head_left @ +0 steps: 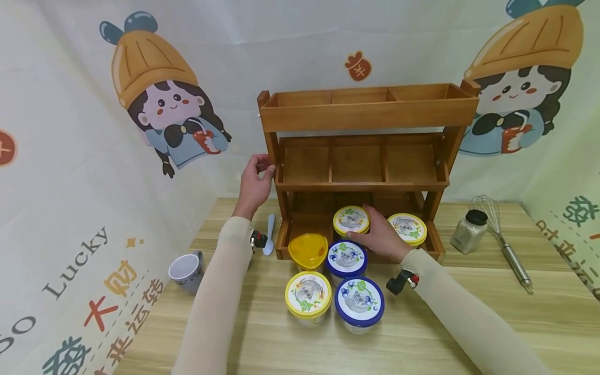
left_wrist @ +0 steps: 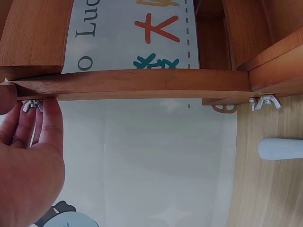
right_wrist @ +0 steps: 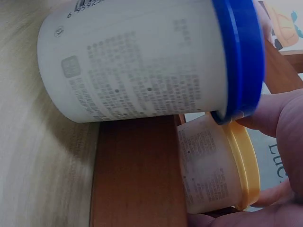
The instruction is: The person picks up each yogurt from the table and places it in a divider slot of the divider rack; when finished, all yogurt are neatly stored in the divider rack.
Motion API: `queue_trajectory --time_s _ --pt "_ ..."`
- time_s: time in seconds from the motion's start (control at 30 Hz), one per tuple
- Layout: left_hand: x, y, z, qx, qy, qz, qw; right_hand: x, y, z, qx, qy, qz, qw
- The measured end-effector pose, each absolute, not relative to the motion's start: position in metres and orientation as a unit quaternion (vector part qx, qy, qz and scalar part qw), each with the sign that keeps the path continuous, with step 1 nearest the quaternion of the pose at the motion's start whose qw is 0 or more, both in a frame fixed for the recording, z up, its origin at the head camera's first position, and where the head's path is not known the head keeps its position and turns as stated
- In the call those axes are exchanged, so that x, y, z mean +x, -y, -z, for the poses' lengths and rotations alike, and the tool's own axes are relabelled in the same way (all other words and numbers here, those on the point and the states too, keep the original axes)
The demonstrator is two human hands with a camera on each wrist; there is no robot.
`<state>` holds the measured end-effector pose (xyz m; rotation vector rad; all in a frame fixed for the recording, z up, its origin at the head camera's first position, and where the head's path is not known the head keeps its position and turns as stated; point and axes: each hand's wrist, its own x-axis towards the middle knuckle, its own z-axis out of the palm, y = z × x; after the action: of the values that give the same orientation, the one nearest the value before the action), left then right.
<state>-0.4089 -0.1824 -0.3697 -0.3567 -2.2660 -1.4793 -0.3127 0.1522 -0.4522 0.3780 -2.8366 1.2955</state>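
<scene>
My left hand [head_left: 254, 186] grips the left side post of a brown wooden rack [head_left: 361, 117]; in the left wrist view its fingers bend around the post [left_wrist: 156, 85] beside a wing nut [left_wrist: 33, 105]. My right hand [head_left: 382, 235] holds a yellow-lidded tub [head_left: 351, 220] by its lid, thumb at the front and fingers behind, over the middle of the rack's bottom tier. Just in front of that tub is a blue-lidded tub [head_left: 347, 257], which fills much of the right wrist view. Another yellow-lidded tub [head_left: 408, 228] sits in the bottom tier's right section.
Before the rack stand a yellow tub-like container [head_left: 308, 250], a yellow-lidded tub [head_left: 308, 297] and a blue-lidded tub [head_left: 359, 303]. Leftward are a mug [head_left: 186, 272] and a pale blue spoon [head_left: 270, 235]. A black-capped jar [head_left: 469, 232] and a whisk [head_left: 508, 250] lie rightward.
</scene>
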Motion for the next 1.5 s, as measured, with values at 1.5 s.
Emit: queue_trajectory --time_s 1.5 --pt "-0.409 0.182 0.371 -0.125 0.815 0.528 0.204 -0.249 -0.187 0.445 0.210 0.855 -0.474 0.014"
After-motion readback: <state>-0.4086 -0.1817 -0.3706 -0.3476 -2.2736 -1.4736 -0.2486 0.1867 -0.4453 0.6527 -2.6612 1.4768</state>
